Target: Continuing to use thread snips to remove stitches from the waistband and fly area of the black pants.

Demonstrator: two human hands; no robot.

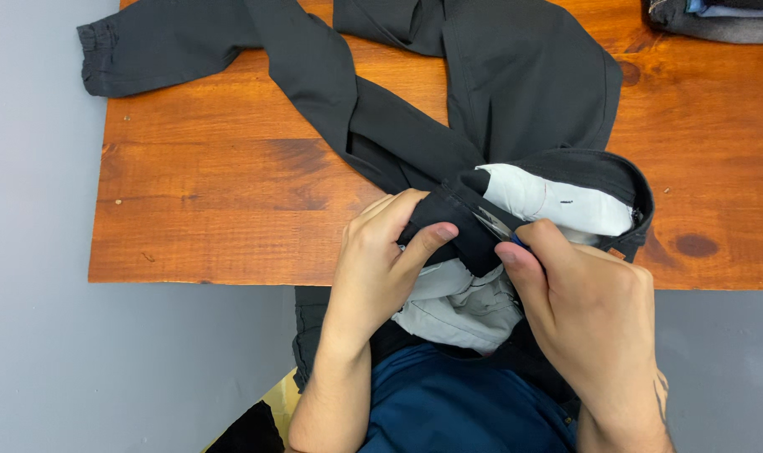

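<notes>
Both grips pinch the dark trousers at the waistband: left hand folds the fabric edge, right hand presses a small blue tool against it. White pocket lining is exposed. Trousers lie across the wooden desk, waistband over its near edge; open wood remains at left. Folded clothes sit at the far right corner.

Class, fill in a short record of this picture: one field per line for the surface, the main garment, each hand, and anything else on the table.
Surface: wooden table, reddish-brown
Main garment: dark trousers spread on it, waistband turned out to show pale pocket lining
Left hand: pinches the dark waistband fabric at the fly
Right hand: grips a small blue item at the zip; too hidden to name
Elsewhere: folded clothes at the far right corner
</notes>
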